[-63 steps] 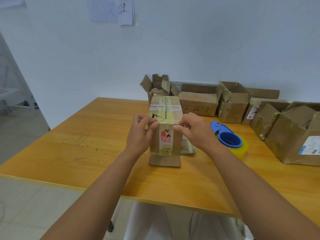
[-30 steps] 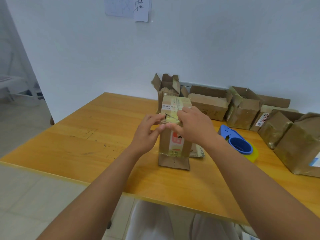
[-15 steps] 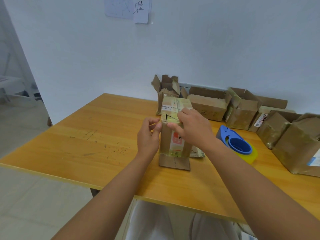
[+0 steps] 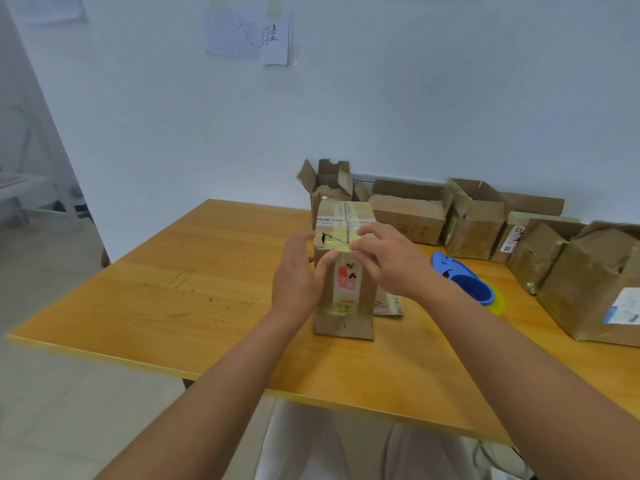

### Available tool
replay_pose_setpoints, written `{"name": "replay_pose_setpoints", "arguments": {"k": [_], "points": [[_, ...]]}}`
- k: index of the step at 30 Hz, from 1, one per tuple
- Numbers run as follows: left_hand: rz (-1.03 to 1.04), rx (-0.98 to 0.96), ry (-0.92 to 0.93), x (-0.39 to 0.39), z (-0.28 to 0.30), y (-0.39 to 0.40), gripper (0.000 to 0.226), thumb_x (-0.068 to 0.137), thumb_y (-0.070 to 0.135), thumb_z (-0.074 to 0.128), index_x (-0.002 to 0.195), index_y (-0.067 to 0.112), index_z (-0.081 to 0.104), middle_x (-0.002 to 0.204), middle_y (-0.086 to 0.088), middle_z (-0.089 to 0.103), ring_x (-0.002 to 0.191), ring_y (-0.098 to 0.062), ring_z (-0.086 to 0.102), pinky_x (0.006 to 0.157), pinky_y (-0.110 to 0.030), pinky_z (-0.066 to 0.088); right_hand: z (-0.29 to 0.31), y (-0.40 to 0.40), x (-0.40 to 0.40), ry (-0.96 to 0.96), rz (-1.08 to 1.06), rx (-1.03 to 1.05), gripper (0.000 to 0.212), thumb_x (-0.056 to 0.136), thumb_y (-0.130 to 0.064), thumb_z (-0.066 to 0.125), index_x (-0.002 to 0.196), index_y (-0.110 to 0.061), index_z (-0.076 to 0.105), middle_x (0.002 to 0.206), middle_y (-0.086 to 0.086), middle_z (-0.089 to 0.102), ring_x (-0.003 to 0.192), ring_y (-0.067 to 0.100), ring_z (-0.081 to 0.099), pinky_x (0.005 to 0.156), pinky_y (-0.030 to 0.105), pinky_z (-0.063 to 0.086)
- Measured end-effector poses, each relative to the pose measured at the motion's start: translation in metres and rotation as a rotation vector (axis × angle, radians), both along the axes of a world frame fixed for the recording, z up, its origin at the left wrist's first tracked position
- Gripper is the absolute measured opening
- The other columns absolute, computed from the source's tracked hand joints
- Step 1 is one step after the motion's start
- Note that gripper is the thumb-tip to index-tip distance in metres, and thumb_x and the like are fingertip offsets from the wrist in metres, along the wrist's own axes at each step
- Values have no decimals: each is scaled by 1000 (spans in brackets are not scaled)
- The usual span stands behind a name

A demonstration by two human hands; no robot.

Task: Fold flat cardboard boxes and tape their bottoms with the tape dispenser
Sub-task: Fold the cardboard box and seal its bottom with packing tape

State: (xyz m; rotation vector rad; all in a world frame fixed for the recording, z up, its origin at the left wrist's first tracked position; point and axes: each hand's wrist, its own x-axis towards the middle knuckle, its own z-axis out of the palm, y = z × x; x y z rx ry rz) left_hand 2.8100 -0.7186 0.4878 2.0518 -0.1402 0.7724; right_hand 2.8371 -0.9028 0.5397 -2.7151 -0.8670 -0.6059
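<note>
1. Both hands worked on the small cardboard box (image 4: 344, 271), which stood bottom-up near the middle of the wooden table (image 4: 194, 282): our left hand (image 4: 298, 275) braced its near-left side with the thumb pressed on the front face, and our right hand (image 4: 384, 259) curled over the top front edge, fingertips pressing the tape (image 4: 341, 245) down.

2. We could see a dark tear on the taped top near the left corner. We judged that hard pressing there could widen the tear or buckle the flap.

3. We thought the tall, narrow box might tip toward the far side if our right hand pushed while our left eased its hold.

4. A loose flap (image 4: 389, 304) lay splayed on the table at the box's base on the right; it could have snagged our wrist or shifted the box.

5. Off to the right, well apart from both hands, the blue tape dispenser (image 4: 464, 280) lay on the table. Reaching for it would have left the box held by one hand only.

6. Along the wall and the right edge stood the other boxes (image 4: 408, 216), open-topped.
</note>
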Motion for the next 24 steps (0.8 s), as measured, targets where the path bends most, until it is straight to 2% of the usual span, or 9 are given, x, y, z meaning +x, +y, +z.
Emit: {"name": "replay_pose_setpoints", "arguments": {"k": [2, 5, 7, 10, 12, 15, 18, 21, 24], "points": [[-5, 219, -67, 5, 6, 3, 24, 98, 41, 55, 111, 21, 60, 129, 6, 50, 87, -10, 58, 57, -15, 38, -1, -7, -2, 49, -9, -1, 32, 103, -29, 49, 132, -22, 63, 136, 1, 53, 124, 19, 46, 90, 33, 46], [0, 309, -69, 6, 10, 5, 23, 100, 33, 54, 101, 14, 65, 130, 0, 55, 85, -17, 59, 57, -22, 37, -6, -10, -4, 87, -25, 20, 40, 105, -32, 44, 144, -23, 51, 144, -2, 51, 126, 17, 48, 91, 33, 49], [-3, 360, -54, 6, 11, 6, 25, 101, 35, 51, 110, 16, 64, 130, -1, 55, 88, -17, 60, 58, -20, 37, -9, -13, -5, 77, -69, 48, 44, 106, -35, 41, 148, -21, 46, 152, -3, 45, 134, 17, 45, 98, 36, 49], [-2, 451, -34, 5, 14, 6, 34, 102, 37, 48, 134, 26, 55, 130, -1, 54, 90, -18, 62, 58, -20, 38, -17, -12, -7, 42, -89, 108, 42, 106, -33, 42, 144, -17, 52, 150, -2, 49, 136, 17, 45, 104, 36, 46], [18, 526, -41, 4, 16, 6, 32, 101, 38, 50, 130, 28, 60, 131, -4, 53, 88, -22, 63, 59, -24, 41, -18, -8, -7, 17, -79, 115, 41, 106, -32, 43, 142, -16, 54, 148, 0, 52, 135, 18, 47, 103, 35, 46], [41, 552, -30, 4, 17, 5, 29, 100, 38, 51, 123, 26, 64, 132, -5, 52, 89, -24, 62, 59, -26, 41, -17, -13, -5, 23, -77, 74, 44, 106, -35, 42, 146, -18, 50, 152, -3, 47, 140, 15, 41, 103, 35, 46], [52, 540, -17, 3, 16, 1, 31, 101, 37, 50, 129, 27, 60, 136, -6, 49, 95, -24, 62, 61, -27, 45, -20, -20, -4, 45, -98, 107, 50, 105, -39, 44, 150, -19, 43, 157, -6, 39, 145, 11, 32, 106, 35, 45], [38, 544, -5, 0, 13, -4, 35, 102, 37, 49, 136, 33, 55, 141, -9, 44, 104, -25, 58, 69, -34, 53, -25, -16, -6, 32, -95, 176, 48, 105, -38, 44, 149, -19, 46, 156, -5, 42, 142, 13, 39, 101, 36, 48], [49, 556, 5, -1, 17, -5, 30, 100, 35, 52, 129, 31, 61, 139, -11, 45, 107, -29, 56, 74, -36, 51, -25, -17, -4, 43, -75, 175, 47, 105, -37, 43, 149, -19, 46, 156, -6, 41, 140, 14, 42, 100, 36, 48]]}}
